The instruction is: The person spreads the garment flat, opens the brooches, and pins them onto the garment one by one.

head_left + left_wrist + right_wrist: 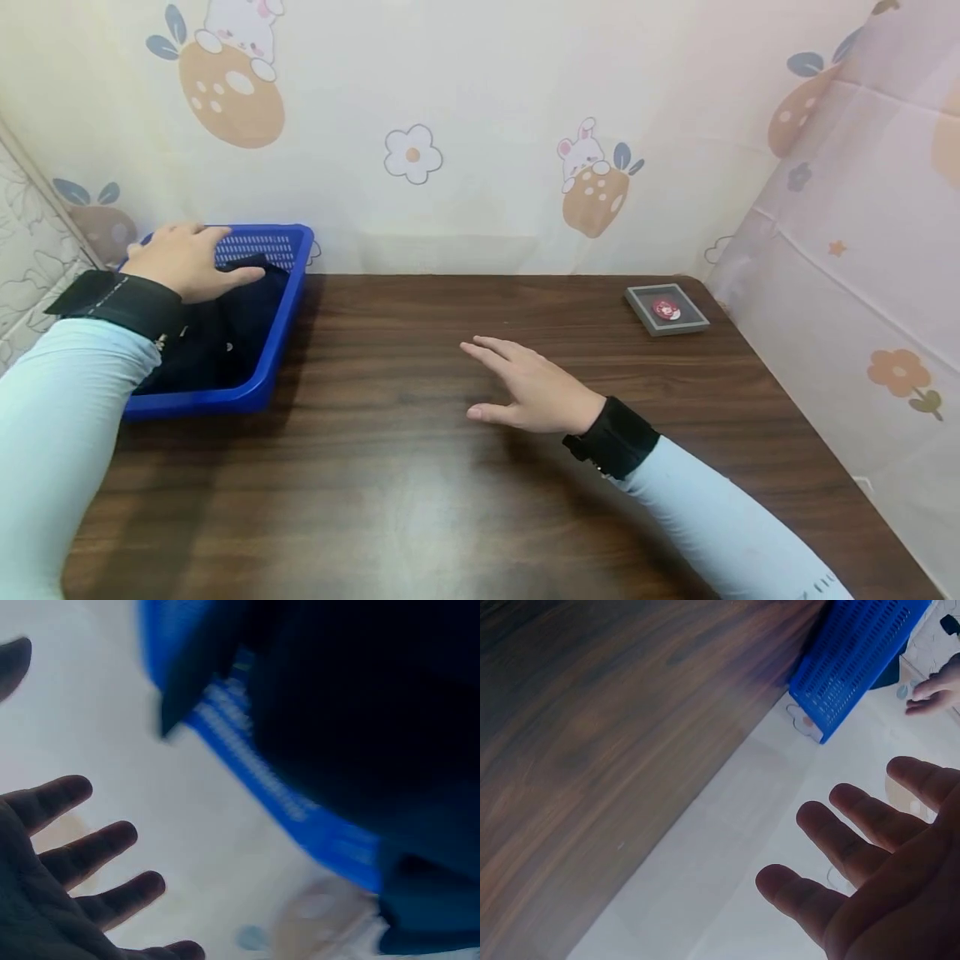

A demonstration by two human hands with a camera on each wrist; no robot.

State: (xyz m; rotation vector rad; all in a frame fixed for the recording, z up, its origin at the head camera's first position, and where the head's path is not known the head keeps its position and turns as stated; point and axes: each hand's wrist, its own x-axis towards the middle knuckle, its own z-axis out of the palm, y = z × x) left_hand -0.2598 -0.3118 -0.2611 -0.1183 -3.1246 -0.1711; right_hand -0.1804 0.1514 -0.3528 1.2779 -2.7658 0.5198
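Note:
A blue plastic basket (258,392) stands at the left of the table with dark, folded cloth (251,312) inside. Over it hovers my left hand (180,262), fingers extended and thumb spread. In the left wrist view that hand's fingers (90,851) are apart, with the dark cloth (337,712) beyond them and nothing in the palm. My right hand (532,387) hangs above the middle of the table, fingers straight, holding nothing. The right wrist view shows its spread fingers (844,836) and the basket's perforated side (855,664) farther off.
A small grey square tray (651,327) holding a round red-and-white piece (666,309) lies at the table's back right corner. The dark wooden tabletop (390,467) meets a patterned curtain (480,192) at the back, and more of it hangs along the right side.

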